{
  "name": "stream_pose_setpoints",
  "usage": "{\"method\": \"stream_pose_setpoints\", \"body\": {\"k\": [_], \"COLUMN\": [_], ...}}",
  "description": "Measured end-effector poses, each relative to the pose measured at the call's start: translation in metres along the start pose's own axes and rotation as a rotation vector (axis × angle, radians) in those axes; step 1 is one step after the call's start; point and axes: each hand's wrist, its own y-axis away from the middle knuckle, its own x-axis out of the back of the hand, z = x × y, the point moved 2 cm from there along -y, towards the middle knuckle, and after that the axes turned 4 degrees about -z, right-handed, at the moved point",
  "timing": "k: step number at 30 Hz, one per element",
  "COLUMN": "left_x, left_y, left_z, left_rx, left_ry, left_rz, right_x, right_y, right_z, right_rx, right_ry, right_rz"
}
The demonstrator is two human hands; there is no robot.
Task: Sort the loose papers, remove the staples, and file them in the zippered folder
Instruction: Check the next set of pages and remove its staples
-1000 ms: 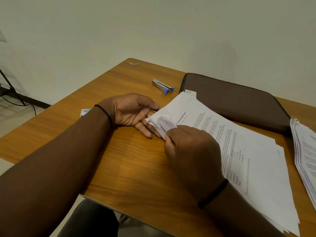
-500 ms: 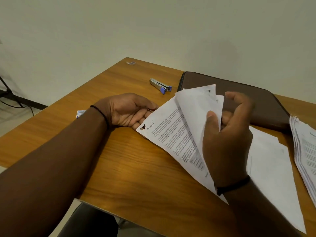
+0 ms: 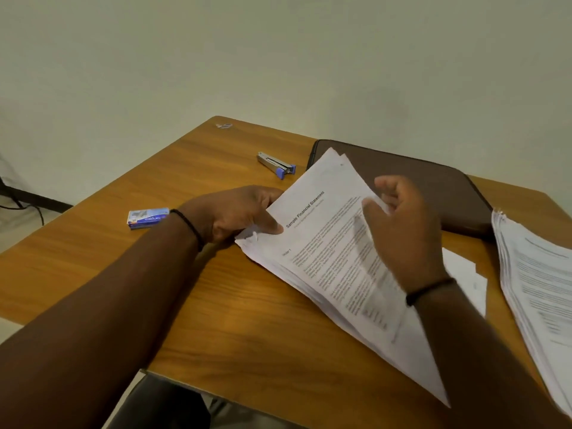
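- Half a second ago the right hand point(image 3: 405, 230) held turned-up pages high; now the sheets lie back down with the "Sample Financial Statement" page on top, and that hand hovers over them.
- The left hand point(image 3: 238, 212) pinches the creased near-left corner of the stapled papers point(image 3: 328, 243), thumb on top.
- The right hand's fingers are loosely curled and blurred; a page edge lies at the fingertips, grip unclear.
- The papers rest on the desk point(image 3: 216, 305), partly over the closed brown zippered folder point(image 3: 433, 181) at the far right.
- A second paper stack point(image 3: 538, 274) lies right.
- A stapler point(image 3: 276, 164) and a staple box point(image 3: 148, 216) sit left.
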Motion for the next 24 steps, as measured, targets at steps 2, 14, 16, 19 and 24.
{"method": "stream_pose_setpoints", "body": {"k": [2,14,16,19,24], "left_x": [-0.002,-0.027,-0.049,-0.068,-0.078], "left_y": [0.004,0.062,0.059,0.062,0.084], "left_z": [0.009,0.071,0.081,0.111,0.143], "left_rx": [-0.061,-0.557,-0.612,-0.728,-0.806], "left_ry": [-0.105,0.375,0.218,0.191,0.122], "left_rz": [0.004,0.250,0.298,0.432,0.505], "right_x": [0.013,0.075,0.083,0.097,0.126], "right_y": [-0.024,-0.006,0.005,0.014,0.022], "right_z": [0.011,-0.018,-0.033,-0.062,-0.084], "right_rx": [-0.077,-0.007,0.021,0.124,0.237], "right_ry": [0.031,-0.870,-0.874,-0.840,-0.886], "right_rz": [-0.159,-0.100,-0.002,0.085,0.069]}}
